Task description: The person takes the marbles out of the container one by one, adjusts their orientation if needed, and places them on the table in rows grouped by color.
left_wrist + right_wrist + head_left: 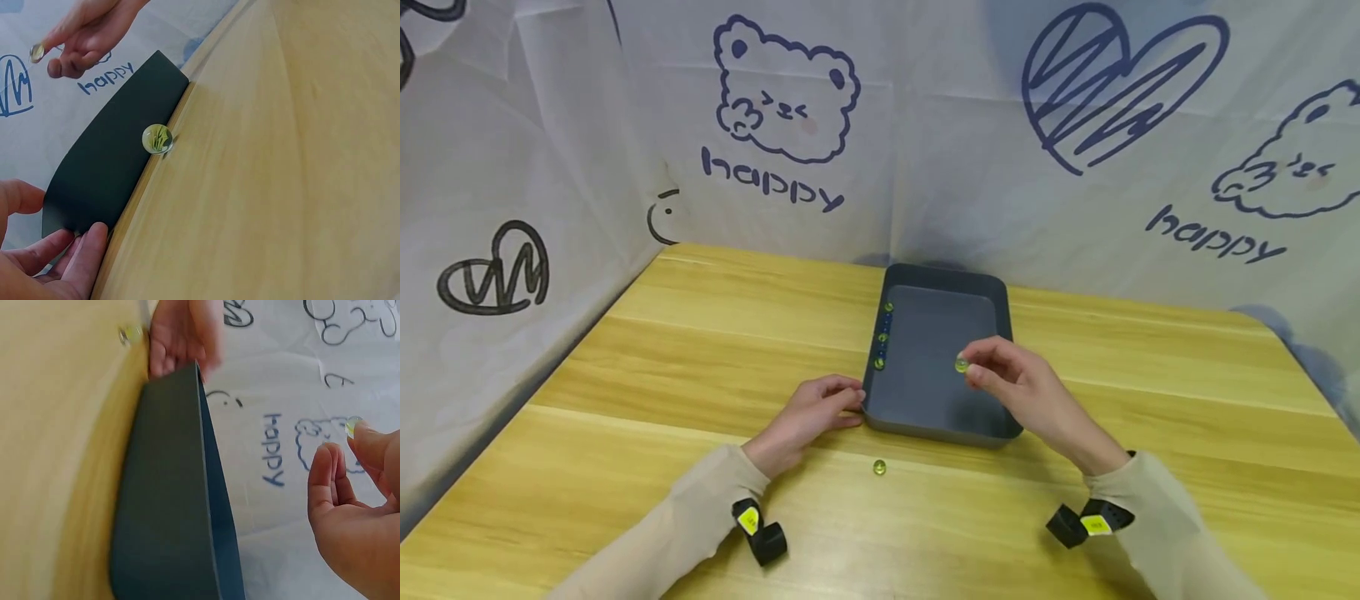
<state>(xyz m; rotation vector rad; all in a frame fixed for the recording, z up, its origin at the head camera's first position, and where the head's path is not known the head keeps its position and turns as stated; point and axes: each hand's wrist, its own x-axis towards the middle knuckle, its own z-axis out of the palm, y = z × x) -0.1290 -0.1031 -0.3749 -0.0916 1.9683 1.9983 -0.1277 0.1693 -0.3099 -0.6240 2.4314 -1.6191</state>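
My right hand point(1026, 387) pinches a clear yellow-green glass marble point(962, 365) between thumb and index finger above a dark grey tray point(940, 432). In the right wrist view the same marble point(354, 425) shows at the fingertips. Touching the tray's near left corner is my left hand point(808, 417), its fingers against the outer wall. Along the inside of the tray's left wall lie several marbles in a line, yellow-green ones point(882, 337) with small dark blue ones between them. Another yellow-green marble point(880, 467) sits on the table in front of the tray.
The wooden table point(647, 358) carries the tray near its back edge. Behind and to the left hangs a white cloth point(940, 125) with line drawings. Each wrist wears a black camera band point(763, 533).
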